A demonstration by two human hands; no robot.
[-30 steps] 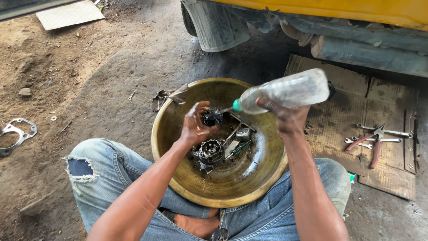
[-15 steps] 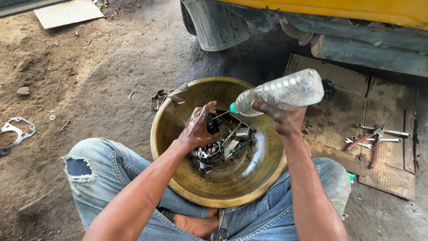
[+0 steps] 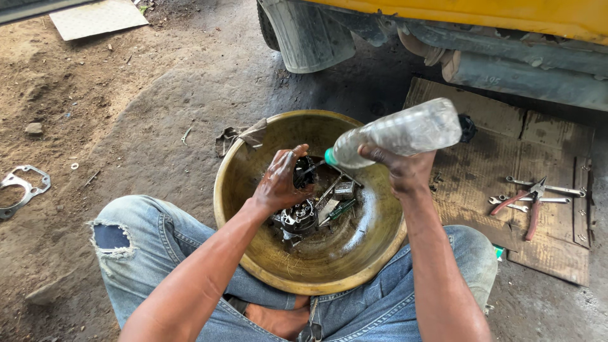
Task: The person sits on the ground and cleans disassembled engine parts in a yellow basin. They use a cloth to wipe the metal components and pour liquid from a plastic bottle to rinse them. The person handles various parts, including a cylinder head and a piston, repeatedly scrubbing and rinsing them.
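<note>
The right hand [image 3: 405, 170] is gripping a clear plastic bottle [image 3: 396, 133] above the brass basin [image 3: 380, 253], its long axis tilting, green neck pointing down-left into the basin; the left hand [image 3: 278, 183], fingers curled, is holding a dark metal part [image 3: 304, 172] inside the basin; pliers [image 3: 529, 206] are lying on cardboard [image 3: 557, 253] right of the basin.

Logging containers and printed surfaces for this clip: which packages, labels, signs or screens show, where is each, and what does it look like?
Plastic bottle: clear, label-free, green neck, held tilted by the right hand over the brass-coloured basin.
Flattened cardboard: brown, stained, on the ground right of the basin, under pliers and wrenches.
Marks on the grey pipe beneath the yellow vehicle: small, faint.
No signs or screens.
</note>
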